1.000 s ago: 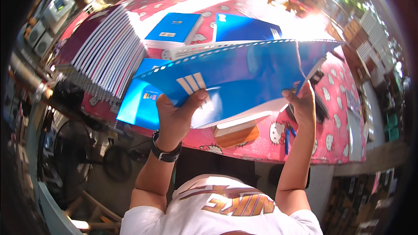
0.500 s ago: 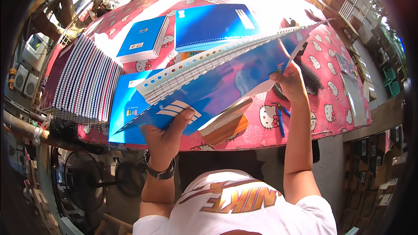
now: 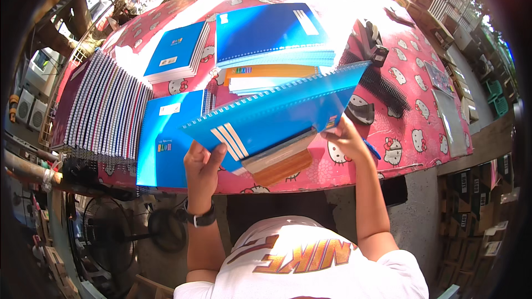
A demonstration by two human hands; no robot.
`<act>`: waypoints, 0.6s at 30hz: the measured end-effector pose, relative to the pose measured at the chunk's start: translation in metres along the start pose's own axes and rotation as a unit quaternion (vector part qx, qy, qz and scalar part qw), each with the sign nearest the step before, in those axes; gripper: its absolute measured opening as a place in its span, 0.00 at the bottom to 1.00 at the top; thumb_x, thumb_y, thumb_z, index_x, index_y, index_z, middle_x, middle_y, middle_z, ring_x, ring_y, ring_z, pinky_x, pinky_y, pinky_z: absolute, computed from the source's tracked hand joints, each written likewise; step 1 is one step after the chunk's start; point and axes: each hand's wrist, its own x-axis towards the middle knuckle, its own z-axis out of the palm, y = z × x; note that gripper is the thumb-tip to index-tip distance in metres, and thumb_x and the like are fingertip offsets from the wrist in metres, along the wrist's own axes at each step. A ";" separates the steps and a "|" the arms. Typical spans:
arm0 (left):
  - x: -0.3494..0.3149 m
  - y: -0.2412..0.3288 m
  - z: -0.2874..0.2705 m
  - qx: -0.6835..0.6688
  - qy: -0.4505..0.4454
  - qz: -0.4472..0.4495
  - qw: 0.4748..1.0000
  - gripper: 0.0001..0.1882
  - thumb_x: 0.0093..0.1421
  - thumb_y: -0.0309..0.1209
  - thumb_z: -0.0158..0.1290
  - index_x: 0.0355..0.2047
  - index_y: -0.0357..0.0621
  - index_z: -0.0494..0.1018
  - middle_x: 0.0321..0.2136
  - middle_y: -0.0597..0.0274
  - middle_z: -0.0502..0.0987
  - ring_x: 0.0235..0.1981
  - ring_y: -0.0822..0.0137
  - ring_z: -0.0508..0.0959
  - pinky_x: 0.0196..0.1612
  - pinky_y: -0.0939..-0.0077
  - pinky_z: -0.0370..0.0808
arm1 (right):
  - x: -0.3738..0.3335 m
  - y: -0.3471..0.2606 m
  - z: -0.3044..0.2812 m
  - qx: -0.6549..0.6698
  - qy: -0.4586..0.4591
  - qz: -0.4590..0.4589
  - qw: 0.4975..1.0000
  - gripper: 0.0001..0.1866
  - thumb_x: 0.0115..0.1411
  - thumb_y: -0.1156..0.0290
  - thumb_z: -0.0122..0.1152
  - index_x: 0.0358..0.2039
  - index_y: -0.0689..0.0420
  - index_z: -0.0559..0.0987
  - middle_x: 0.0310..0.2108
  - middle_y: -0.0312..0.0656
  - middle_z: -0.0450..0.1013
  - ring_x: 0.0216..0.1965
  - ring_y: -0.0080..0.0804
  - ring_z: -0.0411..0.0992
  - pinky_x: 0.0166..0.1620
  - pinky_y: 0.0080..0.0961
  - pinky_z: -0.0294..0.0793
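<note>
A blue-covered notebook (image 3: 277, 115) is held tilted above the near edge of the table, with a row of punched holes along its upper edge. My left hand (image 3: 204, 165) grips its lower left corner, thumb on the cover beside white stripes. At the lower right corner, my right hand (image 3: 344, 134) is closed on the notebook, its fingers partly hidden. Just below the notebook lies a wooden block (image 3: 284, 165). A blue-handled tool (image 3: 372, 149) is mostly covered by my right hand and wrist.
Spiral-bound notebooks (image 3: 102, 111) are stacked at the left, with a blue notebook (image 3: 166, 144) beside them. Further back lie a small blue stack (image 3: 176, 50), a large blue stack (image 3: 269, 30) and orange-covered sheets (image 3: 271, 72). Black coils (image 3: 382, 86) and a black device (image 3: 372, 44) sit right.
The fanned sheets and cover have come together into a closed notebook, now lower and turned more cover-up. My right hand has moved down and left; my left hand has shifted slightly.
</note>
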 end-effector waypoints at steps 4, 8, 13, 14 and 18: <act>0.030 -0.020 -0.019 -0.075 -0.002 0.013 0.997 0.27 0.54 0.26 0.57 0.53 0.37 0.62 0.43 0.62 0.70 0.43 0.72 0.69 0.47 0.77 0.66 | -0.049 -0.016 0.033 -0.212 -0.025 -0.018 0.977 0.21 0.51 0.79 0.60 0.46 0.62 0.66 0.39 0.43 0.69 0.44 0.32 0.67 0.50 0.28 0.64; 0.048 -0.002 -0.027 0.035 -0.165 0.031 0.985 0.39 0.52 0.31 0.58 0.60 0.40 0.50 0.54 0.55 0.62 0.56 0.64 0.62 0.58 0.66 0.57 | -0.076 -0.025 0.031 -0.238 -0.080 -0.022 0.968 0.36 0.47 0.71 0.67 0.54 0.60 0.60 0.48 0.45 0.64 0.52 0.33 0.62 0.54 0.29 0.59; 0.046 0.010 -0.012 -0.160 -0.032 0.104 0.981 0.42 0.50 0.47 0.57 0.59 0.40 0.53 0.50 0.58 0.65 0.53 0.67 0.64 0.58 0.69 0.55 | -0.056 -0.080 0.049 0.104 0.064 -0.216 0.969 0.51 0.39 0.55 0.73 0.57 0.65 0.56 0.53 0.45 0.60 0.56 0.32 0.57 0.58 0.33 0.52; 0.047 0.015 -0.006 -0.146 -0.010 0.098 0.984 0.35 0.54 0.44 0.54 0.57 0.40 0.56 0.49 0.60 0.66 0.51 0.67 0.66 0.57 0.67 0.57 | -0.049 -0.087 0.058 0.110 0.082 -0.273 0.952 0.34 0.46 0.62 0.69 0.50 0.63 0.65 0.45 0.42 0.66 0.48 0.27 0.64 0.52 0.27 0.60; 0.049 0.024 0.019 -0.100 0.145 0.058 0.983 0.18 0.54 0.32 0.52 0.44 0.39 0.66 0.31 0.68 0.66 0.33 0.76 0.67 0.44 0.81 0.64 | -0.043 -0.095 0.072 0.137 0.215 -0.170 0.952 0.07 0.54 0.82 0.52 0.35 0.61 0.72 0.30 0.34 0.68 0.31 0.17 0.65 0.36 0.14 0.64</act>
